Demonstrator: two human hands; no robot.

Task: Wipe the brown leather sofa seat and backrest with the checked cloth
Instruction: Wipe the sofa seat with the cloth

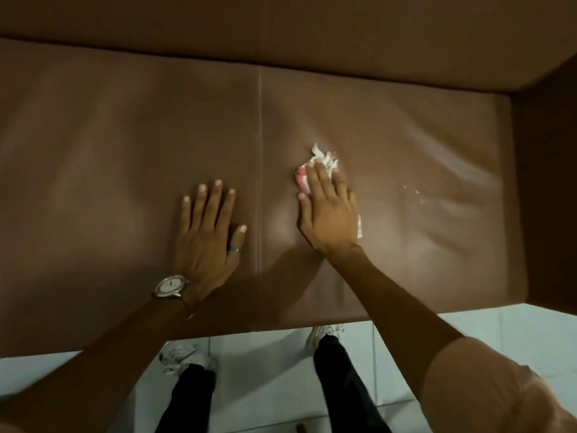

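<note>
Pressing crumpled cloth onto leather seat

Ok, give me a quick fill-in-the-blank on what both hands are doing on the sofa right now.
1. The right hand presses the checked cloth onto the seat, ___ of the seam.
2. The left hand lies flat, holding ___.
3. The wristwatch is on the ___ wrist.
Missing words: right; nothing; left.

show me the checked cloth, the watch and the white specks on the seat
checked cloth [324,157], head view, on its white bunched upper part
watch [171,284], head view, on the centre of its dial
white specks [416,191], head view, on the brightest speck
</note>
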